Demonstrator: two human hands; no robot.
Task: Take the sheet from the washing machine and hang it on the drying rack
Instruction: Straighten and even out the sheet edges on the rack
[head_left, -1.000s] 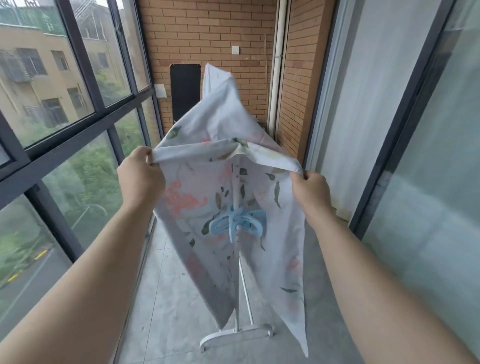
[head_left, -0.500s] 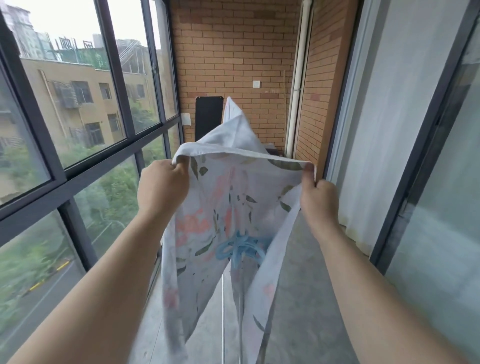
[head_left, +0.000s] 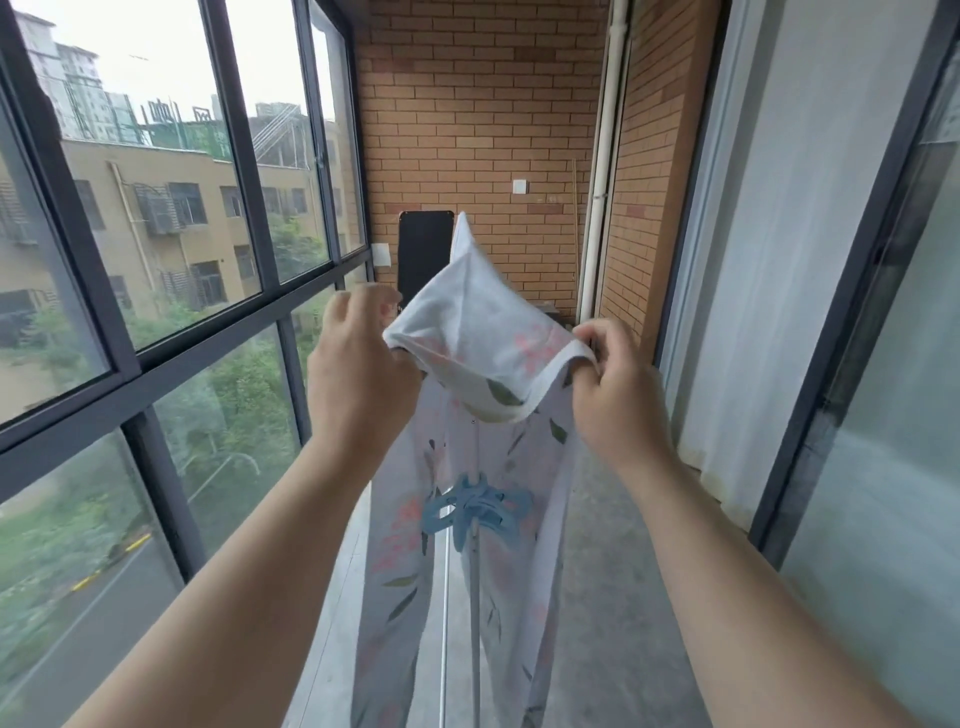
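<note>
A white sheet (head_left: 480, 322) with pink flowers and green leaves is draped over the drying rack and hangs down on both sides. The rack's white pole (head_left: 474, 571) and blue plastic hub (head_left: 475, 512) show between the hanging halves. My left hand (head_left: 358, 364) grips the near hem of the sheet at its left end. At the right end of that hem, my right hand (head_left: 613, 379) pinches the cloth. The hem is raised at chest height and sags between my hands. The top of the rack is hidden under the sheet.
Tall dark-framed windows (head_left: 156, 260) run along the left. A brick wall (head_left: 483, 130) closes the far end, with a black panel (head_left: 425, 249) leaning on it. A glass sliding door (head_left: 883, 364) and white curtain (head_left: 769, 260) line the right. The concrete floor (head_left: 613, 597) lies below.
Both hands have lifted the sheet's near hem higher and come closer together. The cloth now bunches into a sagging fold between them, and more of the rack pole and blue hub shows.
</note>
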